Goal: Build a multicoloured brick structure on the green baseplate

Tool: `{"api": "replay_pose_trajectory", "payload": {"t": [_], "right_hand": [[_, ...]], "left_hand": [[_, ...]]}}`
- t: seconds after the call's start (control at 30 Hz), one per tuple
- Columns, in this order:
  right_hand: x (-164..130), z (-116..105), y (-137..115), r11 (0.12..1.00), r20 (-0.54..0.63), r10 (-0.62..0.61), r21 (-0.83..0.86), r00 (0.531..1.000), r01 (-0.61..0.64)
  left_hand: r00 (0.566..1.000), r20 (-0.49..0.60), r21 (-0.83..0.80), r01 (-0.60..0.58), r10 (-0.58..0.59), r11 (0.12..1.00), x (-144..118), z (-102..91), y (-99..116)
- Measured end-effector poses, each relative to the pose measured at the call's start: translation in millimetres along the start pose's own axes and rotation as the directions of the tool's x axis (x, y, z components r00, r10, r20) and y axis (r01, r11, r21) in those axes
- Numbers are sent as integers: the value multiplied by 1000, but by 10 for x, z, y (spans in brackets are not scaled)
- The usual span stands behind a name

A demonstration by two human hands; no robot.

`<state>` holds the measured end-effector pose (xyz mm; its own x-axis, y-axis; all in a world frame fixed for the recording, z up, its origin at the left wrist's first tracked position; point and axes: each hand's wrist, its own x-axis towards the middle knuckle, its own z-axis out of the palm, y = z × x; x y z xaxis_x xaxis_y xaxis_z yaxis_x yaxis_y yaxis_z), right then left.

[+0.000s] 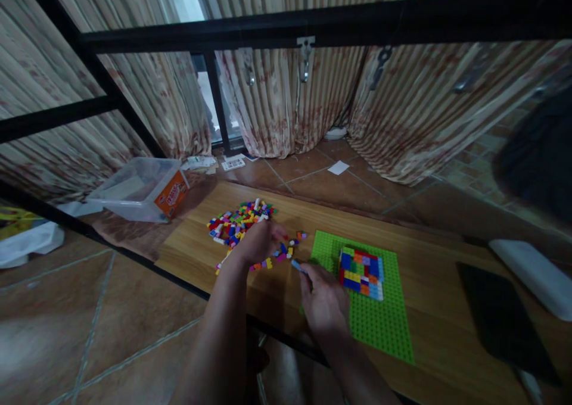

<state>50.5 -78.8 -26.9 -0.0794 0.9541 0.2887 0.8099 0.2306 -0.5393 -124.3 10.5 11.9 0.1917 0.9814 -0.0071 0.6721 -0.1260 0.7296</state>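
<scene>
Bricks (pixel 236 221) behind left hand (pixel 259 242) (grip unclear), right hand (pixel 325 298) pinching blue brick (pixel 296 265), baseplate (pixel 379 327) alongside

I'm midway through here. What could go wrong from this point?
The blue brick is held only at the fingertips of the right hand, so it might slip.

The left hand is among the loose bricks; a sweep could push those near the edge of the table onto the floor.

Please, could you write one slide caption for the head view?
Left hand at loose multicoloured plastic bricks, right hand holding a light-blue plastic piece beside a studded green plastic baseplate.
</scene>
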Motion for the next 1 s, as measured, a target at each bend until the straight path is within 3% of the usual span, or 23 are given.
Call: {"api": "replay_pose_trajectory", "payload": {"t": [0.1,0.3,0.43,0.67,1.0], "right_hand": [[-15,35,-23,999,27,-22,-34,999,23],[-14,15,-55,998,40,-62,22,997,61],[-9,-1,-51,995,8,-58,83,998,57],[-16,-18,-55,987,0,-53,154,999,52],[19,-41,-75,981,32,-27,192,999,21]], "left_hand": [[995,96,35,-17,13,999,-5,2,-11],[998,-29,140,55,-51,989,-47,-199,-13],[983,-2,262,178,-184,948,-125,-271,-16],[947,-86,366,319,-309,874,-159,-209,99],[941,-136,459,337,-310,822,-117,-113,129]]}}
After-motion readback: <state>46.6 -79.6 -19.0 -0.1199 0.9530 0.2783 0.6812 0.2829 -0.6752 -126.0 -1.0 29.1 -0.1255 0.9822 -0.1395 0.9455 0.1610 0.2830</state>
